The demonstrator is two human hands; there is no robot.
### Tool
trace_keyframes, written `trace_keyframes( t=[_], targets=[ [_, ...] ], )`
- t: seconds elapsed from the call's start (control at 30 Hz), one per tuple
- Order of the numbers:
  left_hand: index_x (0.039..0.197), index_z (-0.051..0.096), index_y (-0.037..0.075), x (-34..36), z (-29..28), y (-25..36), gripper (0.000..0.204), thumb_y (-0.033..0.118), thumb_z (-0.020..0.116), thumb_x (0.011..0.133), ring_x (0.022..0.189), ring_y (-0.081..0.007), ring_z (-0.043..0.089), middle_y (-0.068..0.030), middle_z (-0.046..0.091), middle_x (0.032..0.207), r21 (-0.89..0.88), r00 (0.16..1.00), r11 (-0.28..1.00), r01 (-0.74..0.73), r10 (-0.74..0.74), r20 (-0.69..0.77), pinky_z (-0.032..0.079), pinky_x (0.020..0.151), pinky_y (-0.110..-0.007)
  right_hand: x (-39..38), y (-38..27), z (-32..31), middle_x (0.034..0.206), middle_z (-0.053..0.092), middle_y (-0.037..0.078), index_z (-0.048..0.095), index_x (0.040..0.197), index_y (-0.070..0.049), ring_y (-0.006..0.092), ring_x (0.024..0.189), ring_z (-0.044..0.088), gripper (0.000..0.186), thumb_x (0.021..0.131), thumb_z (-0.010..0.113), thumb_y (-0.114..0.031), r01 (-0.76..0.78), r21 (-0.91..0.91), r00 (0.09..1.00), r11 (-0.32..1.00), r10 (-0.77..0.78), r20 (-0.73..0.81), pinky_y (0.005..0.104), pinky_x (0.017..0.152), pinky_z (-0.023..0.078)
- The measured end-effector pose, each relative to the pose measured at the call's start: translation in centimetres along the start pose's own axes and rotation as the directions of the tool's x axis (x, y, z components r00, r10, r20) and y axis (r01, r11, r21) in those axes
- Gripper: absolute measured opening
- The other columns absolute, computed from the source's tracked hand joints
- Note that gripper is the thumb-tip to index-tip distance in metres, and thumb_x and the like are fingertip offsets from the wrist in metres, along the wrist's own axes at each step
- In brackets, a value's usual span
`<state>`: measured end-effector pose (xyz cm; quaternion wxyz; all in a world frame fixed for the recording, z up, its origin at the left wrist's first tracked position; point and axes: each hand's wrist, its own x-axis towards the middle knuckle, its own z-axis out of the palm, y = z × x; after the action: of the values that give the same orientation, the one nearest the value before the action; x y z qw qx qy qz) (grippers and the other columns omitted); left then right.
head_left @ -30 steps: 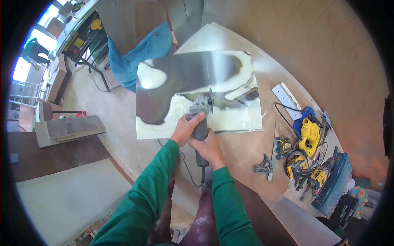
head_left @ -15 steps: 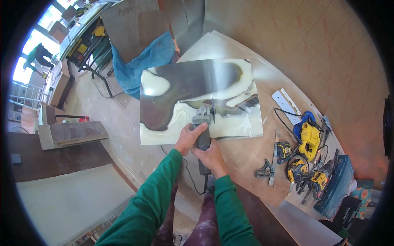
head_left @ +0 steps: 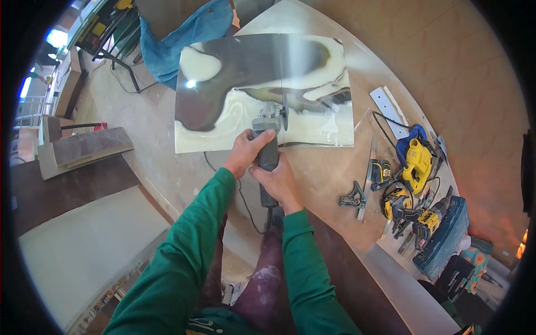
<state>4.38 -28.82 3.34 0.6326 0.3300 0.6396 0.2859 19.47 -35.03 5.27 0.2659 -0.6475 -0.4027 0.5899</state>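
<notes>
Both my hands are closed around an angle grinder [head_left: 268, 146] with a grey body and a thin disc [head_left: 285, 118] on its right side. My left hand [head_left: 245, 149] wraps the front of the body near the gear head. Behind it, my right hand [head_left: 279, 180] grips the rear body, close to where the black cord leaves. Beneath the disc lies a glossy sheet [head_left: 234, 89] with brown and cream marbled swirls. A straight dark line runs across the sheet from its far edge toward the disc. Whether the disc touches the sheet I cannot tell.
On the board to the right lie a combination square [head_left: 353, 197], a yellow jigsaw-like tool [head_left: 417, 166], cordless drills [head_left: 427, 223] and a blue case [head_left: 444, 237]. A blue cloth [head_left: 184, 33] hangs at the far left. The cord [head_left: 243, 195] loops below the sheet's near edge.
The view has tilted down, so the sheet and tools appear higher in the picture. The grinder sits nearer the sheet's near edge, the disc back along the line. Both hands keep their grip.
</notes>
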Motion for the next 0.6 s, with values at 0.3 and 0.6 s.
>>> trace_keyframes(
  t=[0.3, 0.6],
  targets=[
    [0.135, 0.069, -0.008, 0.1, 0.2, -0.2, 0.080, 0.061, 0.087, 0.098, 0.103, -0.0205, 0.072, -0.0127, 0.075, 0.117, 0.012, 1.000, 1.000, -0.017, 0.017, -0.018, 0.061, 0.091, -0.039, 0.1, 0.4, -0.1, 0.127, 0.079, 0.024, 0.061, 0.145, 0.007, 0.0352, 0.115, 0.080, 0.082, 0.084, 0.095, -0.035, -0.022, 0.005, 1.000, 1.000, 0.022, 0.010, 0.0452, 0.097, 0.063],
    [0.135, 0.069, -0.009, 1.3, -0.2, -0.4, 0.081, 0.062, 0.086, 0.099, 0.103, -0.0203, 0.072, -0.0130, 0.075, 0.117, 0.042, 1.000, 0.999, -0.003, 0.003, -0.008, 0.061, 0.092, -0.037, 0.9, 0.1, -0.1, 0.130, 0.079, 0.028, 0.061, 0.146, 0.008, 0.0423, 0.119, 0.080, 0.084, 0.084, 0.094, -0.039, -0.050, -0.020, 0.998, 0.999, 0.051, 0.026, 0.0487, 0.101, 0.062]
  ],
)
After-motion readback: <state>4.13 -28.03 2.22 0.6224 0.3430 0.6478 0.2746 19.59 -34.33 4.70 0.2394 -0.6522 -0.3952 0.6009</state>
